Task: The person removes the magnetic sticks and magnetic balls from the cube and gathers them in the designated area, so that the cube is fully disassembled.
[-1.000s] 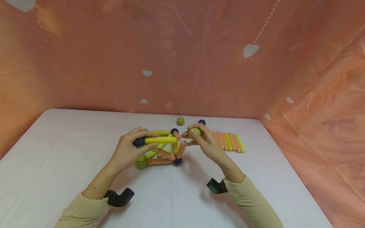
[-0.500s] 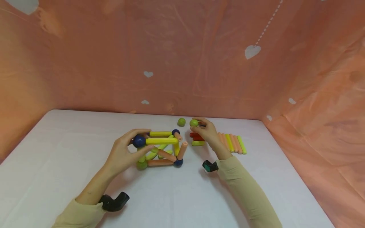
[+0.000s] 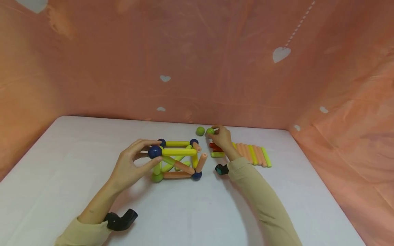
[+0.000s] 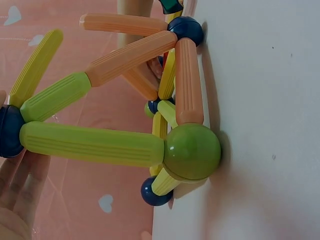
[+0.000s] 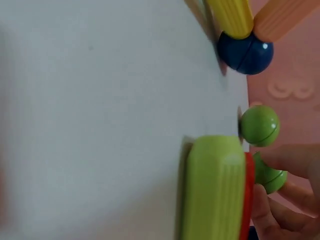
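White table (image 3: 181,213), red sticks (image 3: 217,147), loose green ball (image 3: 200,131) near right grip (image 3: 223,137) pinching second green ball (image 3: 210,131), left grip (image 3: 131,163) pinching blue ball (image 3: 155,152)

Your right hand (image 3: 223,138) partly hides the green ball (image 3: 210,131) it pinches; your left wrist view crops a blue ball (image 4: 10,131), your right wrist view a lime stick (image 5: 214,190).

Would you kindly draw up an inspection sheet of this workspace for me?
Surface: white table, smooth-looking.
Job's things: stick-and-ball frame on the table; one loose green ball behind it.
Clutter: row of sticks laid side by side at the right.
Hands: left hand holds the frame's upper left end; right hand pinches a second green ball.
Cables: nothing seen.
Surroundings: orange backdrop with pale hearts.
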Motion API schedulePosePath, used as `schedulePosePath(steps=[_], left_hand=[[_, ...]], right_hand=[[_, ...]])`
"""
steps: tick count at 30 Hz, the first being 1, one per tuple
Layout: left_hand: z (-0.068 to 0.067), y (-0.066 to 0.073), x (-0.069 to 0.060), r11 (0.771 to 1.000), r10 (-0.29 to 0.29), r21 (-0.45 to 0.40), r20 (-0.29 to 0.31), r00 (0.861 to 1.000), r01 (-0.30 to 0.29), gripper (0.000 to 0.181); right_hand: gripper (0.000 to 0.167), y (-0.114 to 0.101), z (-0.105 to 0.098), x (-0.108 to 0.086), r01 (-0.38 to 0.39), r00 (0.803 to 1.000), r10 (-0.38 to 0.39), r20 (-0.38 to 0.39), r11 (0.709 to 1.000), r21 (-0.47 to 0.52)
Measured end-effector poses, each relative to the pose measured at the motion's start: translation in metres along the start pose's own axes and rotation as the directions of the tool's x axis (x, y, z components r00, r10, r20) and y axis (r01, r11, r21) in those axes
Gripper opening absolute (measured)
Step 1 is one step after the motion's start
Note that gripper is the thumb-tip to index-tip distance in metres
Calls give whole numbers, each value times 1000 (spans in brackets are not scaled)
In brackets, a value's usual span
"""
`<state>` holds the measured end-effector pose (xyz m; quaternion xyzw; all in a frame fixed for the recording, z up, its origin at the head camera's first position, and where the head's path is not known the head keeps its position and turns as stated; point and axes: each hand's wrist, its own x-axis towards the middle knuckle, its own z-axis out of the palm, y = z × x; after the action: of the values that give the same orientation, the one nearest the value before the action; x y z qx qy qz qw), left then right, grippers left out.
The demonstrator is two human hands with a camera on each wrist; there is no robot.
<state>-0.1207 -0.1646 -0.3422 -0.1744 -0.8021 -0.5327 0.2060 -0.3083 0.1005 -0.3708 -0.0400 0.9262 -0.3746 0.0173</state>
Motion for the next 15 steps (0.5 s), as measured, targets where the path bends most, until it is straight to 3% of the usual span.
schedulePosePath(steps=[8,12,15], left_hand=[[0,1,-1,1000,-22,-7,-1,1000,22,37],[-2,1,-4,999,-46,-1,8,999,46,37],[-5,1,-5,998,-57,8,10,998,57,37]], right_hand=[[49,1,-2,-4,43,999,-43,7,998,-48],[45,-1,-4,-19,157,988,-157,3,987,16],[40,-2,-4,-34,294,951,-301,73,951,91]])
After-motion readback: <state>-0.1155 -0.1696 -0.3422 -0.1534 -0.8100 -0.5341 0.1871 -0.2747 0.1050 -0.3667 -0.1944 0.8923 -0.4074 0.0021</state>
